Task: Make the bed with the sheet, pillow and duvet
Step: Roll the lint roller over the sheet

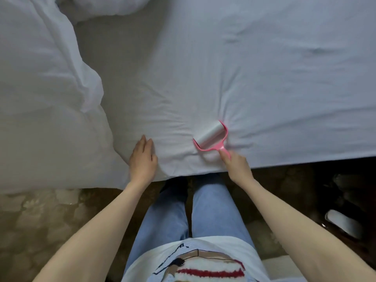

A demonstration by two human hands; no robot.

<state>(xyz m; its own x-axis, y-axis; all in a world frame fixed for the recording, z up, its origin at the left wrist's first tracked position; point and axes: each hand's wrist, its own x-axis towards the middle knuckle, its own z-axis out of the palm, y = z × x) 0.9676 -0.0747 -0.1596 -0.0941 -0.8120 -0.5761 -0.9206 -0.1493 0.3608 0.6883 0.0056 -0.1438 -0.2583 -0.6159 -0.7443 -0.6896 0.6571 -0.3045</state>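
White bedding fills the upper part of the head camera's view, seen from above by a person standing at the edge of a bed. A white fitted sheet point(244, 68) covers the mattress, mostly flat, with creases fanning out near the bed's front edge. At the left, a white duvet point(40, 88) lies bunched in thick folds on the bed and spills over its edge. At the top left, a rounded white pillow point(105, 5) is only partly in view.

The left hand point(142, 157) lies flat on the sheet near the edge, fingers straight and together, just beside the duvet. The right hand point(237, 166) has its fingers curled around the pink handle of a lint roller point(210, 137), whose pale roll rests on the sheet, which puckers around it.

Below the bed edge, blue jeans point(203, 210) and a white printed T-shirt point(193, 261) show above a dark patterned floor point(40, 220). A pale slipper-like shape point(343, 225) lies on the floor at the right.
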